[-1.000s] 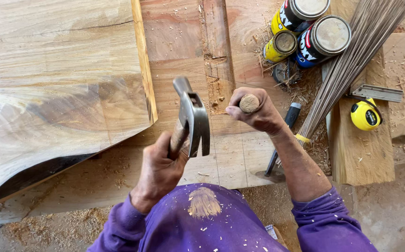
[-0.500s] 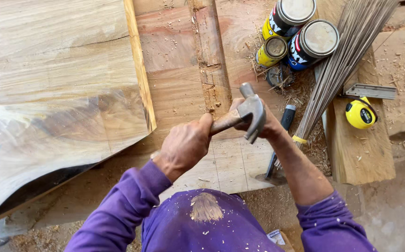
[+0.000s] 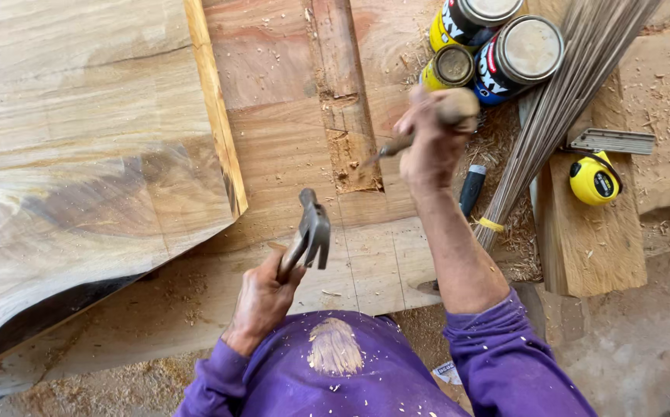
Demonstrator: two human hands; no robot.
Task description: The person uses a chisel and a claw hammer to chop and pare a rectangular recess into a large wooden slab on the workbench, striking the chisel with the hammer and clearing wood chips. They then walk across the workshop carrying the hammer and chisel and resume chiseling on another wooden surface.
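**A:** Chisel point(image 3: 397, 145) right at the heart of it, slanting down to the left, tip biting into the ragged lower end of the long recess point(image 3: 348, 116) cut in the reddish plank point(image 3: 273, 147).

**B:** And the right hand point(image 3: 428, 143) wraps it tight, fingers closed round the wooden handle, knob poking out the top by the cans.

**A:** Hammer point(image 3: 313, 232) sits below and left, well apart from the chisel, head tilted, claw pointing up.

**B:** Left hand point(image 3: 262, 297) is clenched on its handle, low over the plank's near edge, wrist bent back.

**A:** Room to move? Bare plank between hammer and chisel, nothing in the way.

**B:** Left side is hemmed in, though: the big pale slab point(image 3: 80, 154) overlaps the plank, its yellowish edge running just beside the hammer.

**A:** Right side is crowded. Three cans point(image 3: 505, 46) near the knob, a bundle of thin sticks point(image 3: 559, 100) fanning down past the wrist.

**B:** Yellow tape measure point(image 3: 593, 179) on a short board point(image 3: 590, 239) further out, sawdust all around.

**A:** Both purple sleeves point(image 3: 497, 355) come up from the bottom, right forearm reaching steeply forward.
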